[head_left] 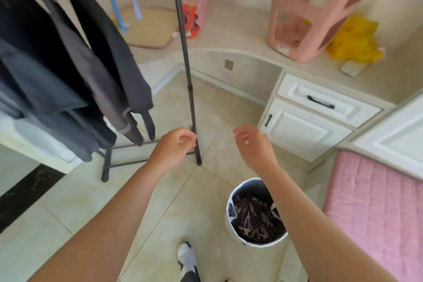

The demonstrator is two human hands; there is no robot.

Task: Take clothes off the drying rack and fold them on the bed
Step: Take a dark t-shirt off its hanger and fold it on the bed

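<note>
Several dark grey and black clothes (68,71) hang from the drying rack at the left. The rack's black upright pole (183,41) runs down the middle to a foot on the tiled floor. My left hand (174,147) is held out just left of the pole's lower end, fingers loosely curled, holding nothing. My right hand (253,145) hovers to the right of the pole, also loosely curled and empty. The bed with its pink quilted cover (370,208) lies at the lower right edge.
A white round basket (231,224) with dark patterned cloth inside stands on the floor under my right forearm. A white cabinet (304,130) and beige ledge sit behind, with an upturned pink stool (304,14) and a yellow bag (357,41).
</note>
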